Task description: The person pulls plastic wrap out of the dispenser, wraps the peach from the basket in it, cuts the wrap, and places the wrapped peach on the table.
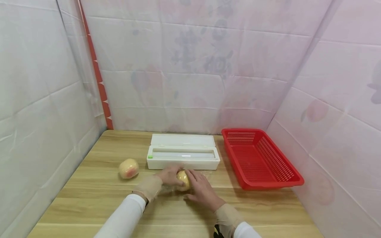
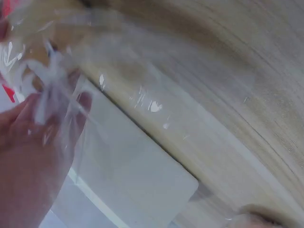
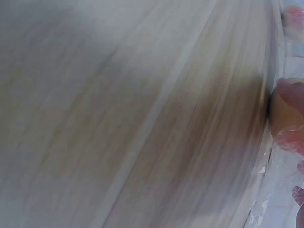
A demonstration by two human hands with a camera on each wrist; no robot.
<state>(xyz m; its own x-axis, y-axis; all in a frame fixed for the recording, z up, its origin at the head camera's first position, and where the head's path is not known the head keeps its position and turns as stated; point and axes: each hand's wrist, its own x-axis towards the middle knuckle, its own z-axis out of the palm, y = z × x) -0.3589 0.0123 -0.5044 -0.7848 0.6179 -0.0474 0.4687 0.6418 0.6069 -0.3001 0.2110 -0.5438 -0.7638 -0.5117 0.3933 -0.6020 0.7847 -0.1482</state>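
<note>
A round yellow fruit (image 1: 183,180) with a pink blush, peach- or apple-like, sits on the table between both hands. My left hand (image 1: 171,176) grips it from the left, thumb on its near side. From the right, my right hand (image 1: 203,190) curls its fingers against it, the thumb low in front. Clear plastic wrap (image 2: 52,90) bunches around the left fingers in the left wrist view and spreads over the tabletop. In the right wrist view, the fruit (image 3: 280,114) shows at the right edge with fingertips on it. Its underside is hidden.
Just behind the hands stands a white cling film dispenser (image 1: 183,164), lid raised, with a roll inside and a green slider (image 1: 150,156). A second yellow fruit (image 1: 129,168) lies to the left. A red basket (image 1: 235,165) stands at the right. Curtains enclose the wooden table (image 1: 89,198).
</note>
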